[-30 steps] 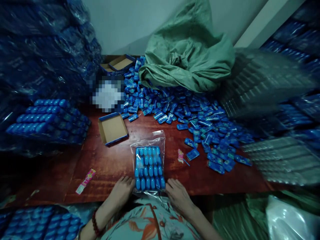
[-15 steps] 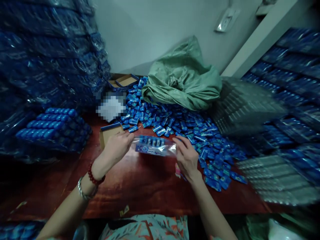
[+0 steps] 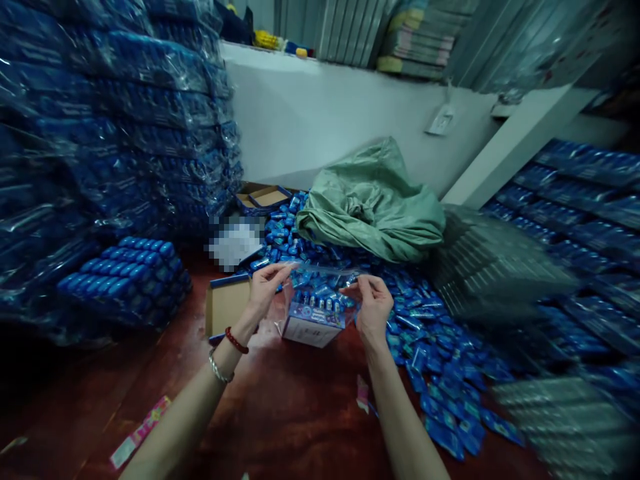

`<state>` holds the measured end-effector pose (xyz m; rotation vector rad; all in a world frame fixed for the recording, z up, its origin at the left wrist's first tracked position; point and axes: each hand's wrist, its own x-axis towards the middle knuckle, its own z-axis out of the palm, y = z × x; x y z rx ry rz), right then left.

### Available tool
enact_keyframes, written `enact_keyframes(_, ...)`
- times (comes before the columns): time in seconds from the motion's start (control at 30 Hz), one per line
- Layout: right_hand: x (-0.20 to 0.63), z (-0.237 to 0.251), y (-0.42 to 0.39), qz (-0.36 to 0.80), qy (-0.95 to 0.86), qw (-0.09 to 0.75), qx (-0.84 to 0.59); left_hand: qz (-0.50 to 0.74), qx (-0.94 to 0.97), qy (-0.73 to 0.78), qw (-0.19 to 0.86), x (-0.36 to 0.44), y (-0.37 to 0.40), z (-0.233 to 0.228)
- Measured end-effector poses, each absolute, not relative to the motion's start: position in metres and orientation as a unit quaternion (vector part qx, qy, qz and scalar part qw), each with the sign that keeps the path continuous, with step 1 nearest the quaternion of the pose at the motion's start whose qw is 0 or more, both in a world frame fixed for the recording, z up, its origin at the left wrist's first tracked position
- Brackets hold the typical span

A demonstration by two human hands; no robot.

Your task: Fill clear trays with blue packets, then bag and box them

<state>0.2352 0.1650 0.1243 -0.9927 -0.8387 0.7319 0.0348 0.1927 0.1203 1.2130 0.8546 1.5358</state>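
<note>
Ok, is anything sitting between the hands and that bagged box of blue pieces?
Nothing visible does. The left hand and right hand already pinch the top corners of the clear bag, and the box hangs inside it above the table.

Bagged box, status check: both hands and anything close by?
Left hand and right hand both pinch the clear bag mouth. Bagged box hangs above the red table. Loose blue packets and open carton alongside.

Glossy clear plastic bag (image 3: 320, 293), polished wooden table (image 3: 290, 413), matt cardboard box (image 3: 227, 305)
</note>
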Motion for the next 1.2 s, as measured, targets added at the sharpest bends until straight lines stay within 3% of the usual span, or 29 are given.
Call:
enact_keyframes(0.17, 0.245, 0.136, 0.179, 0.269, -0.389, 0.736, -0.485, 0.652, 0.413, 0.295, 0.564, 0.049, 0.197, 0.126)
enact_keyframes(0.27, 0.245, 0.144, 0.178, 0.042, -0.456, 0.718, -0.524, 0.661, 0.399, 0.287, 0.567, 0.053, 0.199, 0.132)
enact_keyframes(0.33, 0.235, 0.151, 0.174, -0.143, -0.556, 0.642, -0.508, 0.656, 0.406, 0.289, 0.567, 0.055, 0.2, 0.134)
enact_keyframes(0.4, 0.218, 0.156, 0.173, -0.244, -0.684, 0.511, -0.459, 0.653, 0.425, 0.291, 0.555, 0.057, 0.201, 0.135)
enact_keyframes(0.5, 0.194, 0.162, 0.182, -0.29, -0.789, 0.366, -0.4, 0.659, 0.465, 0.303, 0.508, 0.057, 0.203, 0.134)
enact_keyframes(0.77, 0.172, 0.169, 0.201, -0.293, -0.849, 0.252, -0.36, 0.618, 0.589, 0.352, 0.384, 0.038, 0.203, 0.128)
enact_keyframes(0.83, 0.172, 0.169, 0.207, -0.283, -0.841, 0.272, -0.373, 0.611, 0.598, 0.36, 0.373, 0.036, 0.199, 0.128)
enact_keyframes(0.9, 0.186, 0.174, 0.221, -0.245, -0.802, 0.347, -0.419, 0.607, 0.595, 0.358, 0.386, 0.036, 0.194, 0.129)
enact_keyframes(1.03, 0.27, 0.21, 0.244, -0.052, -0.508, 0.694, -0.508, 0.639, 0.531, 0.346, 0.437, 0.034, 0.188, 0.128)
enact_keyframes(1.2, 0.364, 0.241, 0.182, 0.004, -0.408, 0.794, -0.451, 0.705, 0.405, 0.322, 0.485, 0.033, 0.194, 0.12)
